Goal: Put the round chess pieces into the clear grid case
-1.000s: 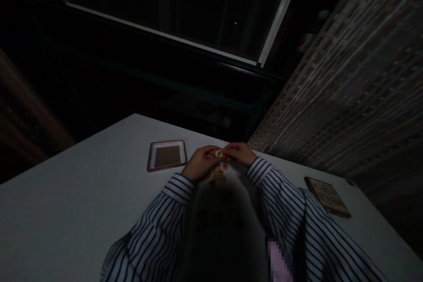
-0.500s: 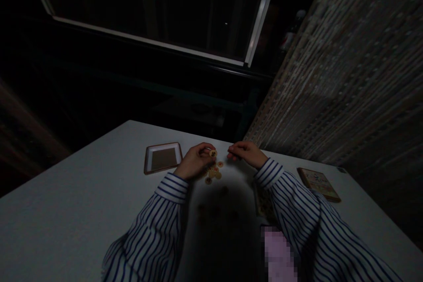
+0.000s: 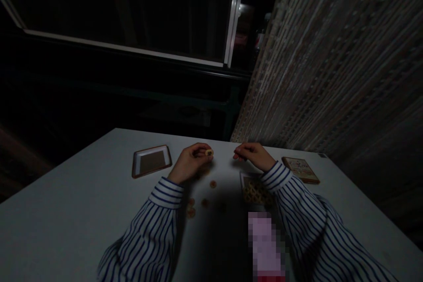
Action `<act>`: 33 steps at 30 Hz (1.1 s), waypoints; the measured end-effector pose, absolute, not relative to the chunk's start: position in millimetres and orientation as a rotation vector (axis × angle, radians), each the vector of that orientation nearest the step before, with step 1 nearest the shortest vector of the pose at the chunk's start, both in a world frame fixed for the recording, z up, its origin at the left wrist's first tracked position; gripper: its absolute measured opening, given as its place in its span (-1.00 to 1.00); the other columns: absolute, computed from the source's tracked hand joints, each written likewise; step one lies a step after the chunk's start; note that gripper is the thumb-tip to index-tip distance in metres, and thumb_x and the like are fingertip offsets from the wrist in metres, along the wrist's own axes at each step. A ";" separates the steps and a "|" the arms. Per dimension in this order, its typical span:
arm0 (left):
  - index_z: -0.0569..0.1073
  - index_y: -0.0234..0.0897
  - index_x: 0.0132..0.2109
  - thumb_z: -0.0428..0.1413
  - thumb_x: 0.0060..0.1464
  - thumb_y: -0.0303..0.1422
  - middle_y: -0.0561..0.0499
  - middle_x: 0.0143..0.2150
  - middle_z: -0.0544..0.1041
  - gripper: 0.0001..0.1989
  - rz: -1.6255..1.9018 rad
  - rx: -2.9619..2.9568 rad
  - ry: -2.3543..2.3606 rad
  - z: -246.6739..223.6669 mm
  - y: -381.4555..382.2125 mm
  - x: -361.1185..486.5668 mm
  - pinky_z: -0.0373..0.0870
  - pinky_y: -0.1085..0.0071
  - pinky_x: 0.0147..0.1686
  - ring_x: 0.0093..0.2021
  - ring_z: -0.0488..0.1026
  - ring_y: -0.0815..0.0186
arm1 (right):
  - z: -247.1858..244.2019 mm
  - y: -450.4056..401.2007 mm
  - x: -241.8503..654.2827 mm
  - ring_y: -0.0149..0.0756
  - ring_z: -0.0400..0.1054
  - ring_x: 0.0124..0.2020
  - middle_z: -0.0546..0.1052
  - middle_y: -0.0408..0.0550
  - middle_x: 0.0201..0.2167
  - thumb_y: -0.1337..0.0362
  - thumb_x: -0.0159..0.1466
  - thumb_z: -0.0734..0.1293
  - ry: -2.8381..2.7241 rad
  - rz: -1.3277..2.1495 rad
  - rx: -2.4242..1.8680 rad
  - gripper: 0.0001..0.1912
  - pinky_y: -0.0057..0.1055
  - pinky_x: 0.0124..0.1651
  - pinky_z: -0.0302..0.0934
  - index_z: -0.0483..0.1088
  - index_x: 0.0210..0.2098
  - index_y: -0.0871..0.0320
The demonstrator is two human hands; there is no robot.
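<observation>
Blue-striped at cuffs (image 3: 167,191), pinching marked disc (image 3: 209,153) in left fingers (image 3: 200,146). Curling right fingers (image 3: 243,147) loosely; cannot tell whether grasping.

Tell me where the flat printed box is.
In the head view, the flat printed box lies on the white table at the right, just beyond the right striped sleeve.
</observation>
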State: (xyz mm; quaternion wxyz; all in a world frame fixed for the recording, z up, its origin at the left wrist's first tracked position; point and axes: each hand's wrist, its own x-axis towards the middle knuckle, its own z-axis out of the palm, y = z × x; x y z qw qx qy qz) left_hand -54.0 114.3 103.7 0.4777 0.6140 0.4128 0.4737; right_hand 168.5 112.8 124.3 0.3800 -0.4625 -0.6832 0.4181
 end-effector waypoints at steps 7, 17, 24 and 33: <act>0.39 -0.33 -0.28 0.20 -0.26 -0.30 -0.01 -0.34 0.48 -0.68 1.175 1.462 1.013 92.6 99.7 -33.2 0.36 0.44 -0.34 -0.36 0.42 0.36 | 116.6 91.0 181.8 -0.47 0.28 -0.53 0.51 -0.05 -0.48 0.09 0.06 0.27 -1.747 1.051 -1.159 -0.69 -0.47 -0.40 0.17 0.37 -0.43 0.26; 0.41 -0.33 -0.30 0.20 -0.27 -0.26 0.02 -0.40 0.49 -0.67 1.186 1.405 1.066 79.6 82.3 -0.2 0.33 0.45 -0.33 -0.38 0.42 0.38 | 104.5 72.6 207.2 -0.46 0.31 -0.50 0.51 -0.06 -0.47 0.11 0.09 0.26 -1.693 1.069 -1.128 -0.72 -0.45 -0.36 0.20 0.39 -0.42 0.24; 0.42 -0.34 -0.34 0.18 -0.23 -0.25 0.02 -0.45 0.46 -0.72 1.179 1.414 1.106 67.4 79.2 18.8 0.31 0.48 -0.40 -0.42 0.39 0.38 | 93.4 72.4 221.5 -0.47 0.30 -0.51 0.52 -0.03 -0.44 0.09 0.14 0.20 -1.693 1.136 -1.098 -0.66 -0.46 -0.37 0.20 0.38 -0.30 0.25; 0.43 -0.36 -0.38 0.16 -0.17 -0.28 0.04 -0.48 0.47 -0.78 1.193 1.399 1.075 63.6 79.2 35.2 0.30 0.50 -0.35 -0.42 0.39 0.42 | 83.1 73.6 226.8 -0.46 0.31 -0.48 0.51 -0.01 -0.42 0.08 0.18 0.15 -1.745 1.132 -1.070 -0.63 -0.46 -0.35 0.20 0.35 -0.22 0.26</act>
